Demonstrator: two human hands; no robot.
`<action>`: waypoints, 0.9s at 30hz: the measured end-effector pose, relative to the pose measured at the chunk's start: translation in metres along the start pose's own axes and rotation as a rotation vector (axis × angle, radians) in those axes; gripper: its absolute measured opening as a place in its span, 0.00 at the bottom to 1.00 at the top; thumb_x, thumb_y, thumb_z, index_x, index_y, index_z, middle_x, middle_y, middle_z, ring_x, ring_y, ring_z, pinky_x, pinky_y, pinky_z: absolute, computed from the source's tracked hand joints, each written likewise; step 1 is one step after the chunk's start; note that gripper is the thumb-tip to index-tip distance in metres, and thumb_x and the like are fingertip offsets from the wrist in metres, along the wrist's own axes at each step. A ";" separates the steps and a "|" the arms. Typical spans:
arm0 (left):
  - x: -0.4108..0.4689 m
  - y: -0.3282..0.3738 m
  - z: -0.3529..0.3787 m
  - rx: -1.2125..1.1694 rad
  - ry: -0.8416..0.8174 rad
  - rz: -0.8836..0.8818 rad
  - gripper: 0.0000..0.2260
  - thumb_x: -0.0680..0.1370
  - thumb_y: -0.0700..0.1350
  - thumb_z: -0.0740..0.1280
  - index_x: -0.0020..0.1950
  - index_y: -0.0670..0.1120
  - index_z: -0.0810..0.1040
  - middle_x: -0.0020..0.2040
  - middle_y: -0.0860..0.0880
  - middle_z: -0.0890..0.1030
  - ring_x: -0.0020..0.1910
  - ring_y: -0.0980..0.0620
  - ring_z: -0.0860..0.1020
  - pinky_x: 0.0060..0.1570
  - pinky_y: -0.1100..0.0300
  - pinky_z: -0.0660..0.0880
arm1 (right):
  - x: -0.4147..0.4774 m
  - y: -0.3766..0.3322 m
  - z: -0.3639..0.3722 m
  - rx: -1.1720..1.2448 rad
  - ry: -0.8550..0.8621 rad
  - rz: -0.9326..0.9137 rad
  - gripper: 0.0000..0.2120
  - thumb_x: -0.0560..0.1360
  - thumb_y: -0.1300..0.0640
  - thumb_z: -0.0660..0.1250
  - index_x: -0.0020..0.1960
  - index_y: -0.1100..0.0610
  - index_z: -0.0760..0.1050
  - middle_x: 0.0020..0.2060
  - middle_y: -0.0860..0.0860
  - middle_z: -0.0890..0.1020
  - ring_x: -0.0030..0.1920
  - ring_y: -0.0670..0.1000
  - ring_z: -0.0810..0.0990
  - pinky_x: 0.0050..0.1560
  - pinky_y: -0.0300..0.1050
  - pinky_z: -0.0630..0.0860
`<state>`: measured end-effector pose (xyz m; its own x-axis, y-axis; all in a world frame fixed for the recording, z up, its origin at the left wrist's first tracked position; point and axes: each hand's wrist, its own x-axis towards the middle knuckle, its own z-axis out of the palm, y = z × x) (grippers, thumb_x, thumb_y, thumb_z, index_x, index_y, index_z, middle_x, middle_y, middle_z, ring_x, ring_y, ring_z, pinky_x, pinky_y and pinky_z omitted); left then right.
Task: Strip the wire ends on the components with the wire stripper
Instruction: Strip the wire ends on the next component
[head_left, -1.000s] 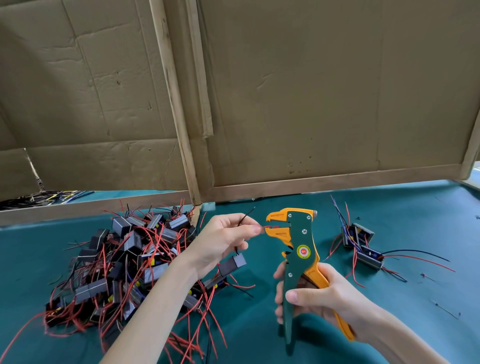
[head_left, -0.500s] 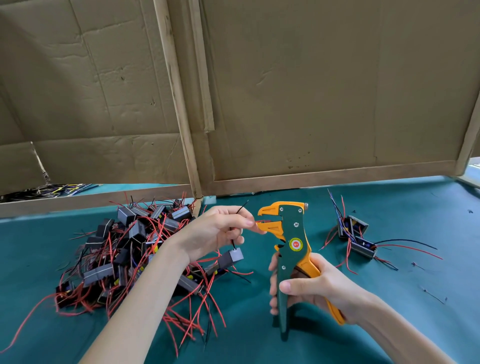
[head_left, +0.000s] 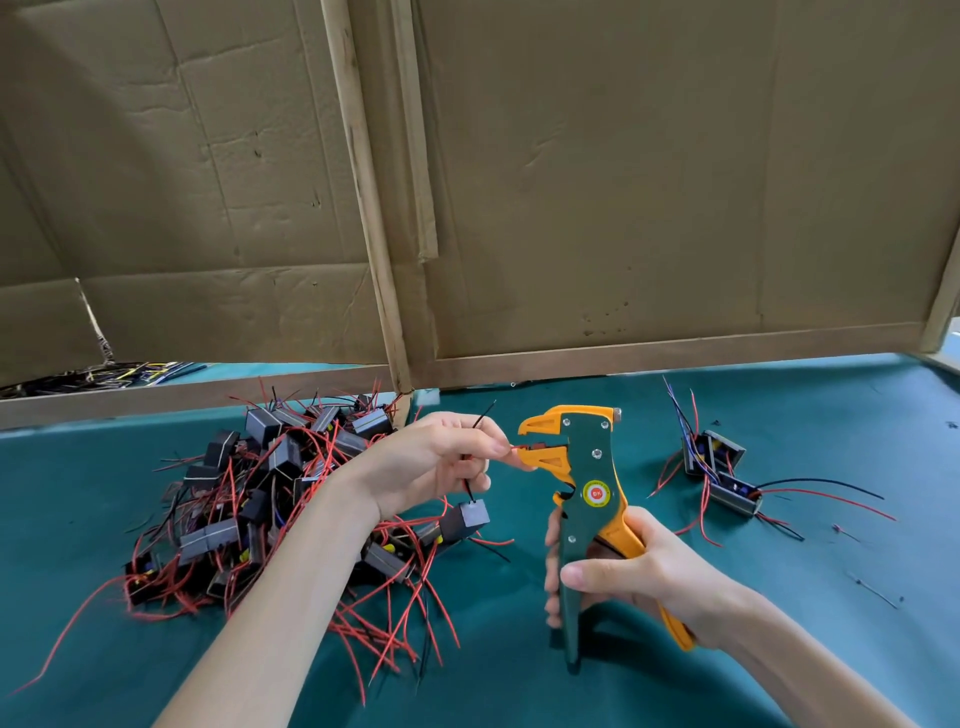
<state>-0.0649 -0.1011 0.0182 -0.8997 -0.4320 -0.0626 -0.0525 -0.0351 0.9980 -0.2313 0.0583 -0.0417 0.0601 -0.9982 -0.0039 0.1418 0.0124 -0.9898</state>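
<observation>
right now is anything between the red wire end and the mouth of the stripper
Nothing visible. The left hand pinches the red wire end, and its tip reaches the mouth of the wire stripper held by the right hand. The black wire sticks up behind the fingers, off that path; the component hangs below.
</observation>
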 end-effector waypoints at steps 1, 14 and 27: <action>0.000 0.000 0.000 0.001 0.001 -0.005 0.03 0.74 0.40 0.64 0.42 0.42 0.71 0.27 0.52 0.79 0.48 0.42 0.57 0.38 0.65 0.72 | 0.000 0.001 0.000 0.003 0.002 0.002 0.20 0.66 0.61 0.77 0.53 0.64 0.75 0.41 0.64 0.81 0.40 0.64 0.82 0.47 0.60 0.79; -0.004 0.005 0.003 -0.022 0.010 -0.041 0.06 0.74 0.36 0.66 0.37 0.45 0.76 0.27 0.50 0.79 0.36 0.49 0.62 0.36 0.66 0.73 | 0.000 0.001 0.000 -0.033 -0.012 -0.014 0.10 0.67 0.59 0.77 0.47 0.58 0.82 0.39 0.62 0.82 0.40 0.63 0.83 0.47 0.57 0.80; -0.004 0.007 0.002 -0.007 0.036 -0.067 0.05 0.70 0.40 0.68 0.34 0.45 0.80 0.33 0.48 0.80 0.34 0.51 0.66 0.35 0.66 0.71 | 0.000 0.003 0.003 -0.052 0.013 -0.019 0.09 0.65 0.57 0.78 0.41 0.57 0.80 0.37 0.61 0.81 0.36 0.62 0.81 0.41 0.53 0.79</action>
<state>-0.0629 -0.0976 0.0255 -0.8781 -0.4606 -0.1297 -0.1088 -0.0718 0.9915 -0.2279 0.0587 -0.0446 0.0454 -0.9989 0.0139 0.0912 -0.0097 -0.9958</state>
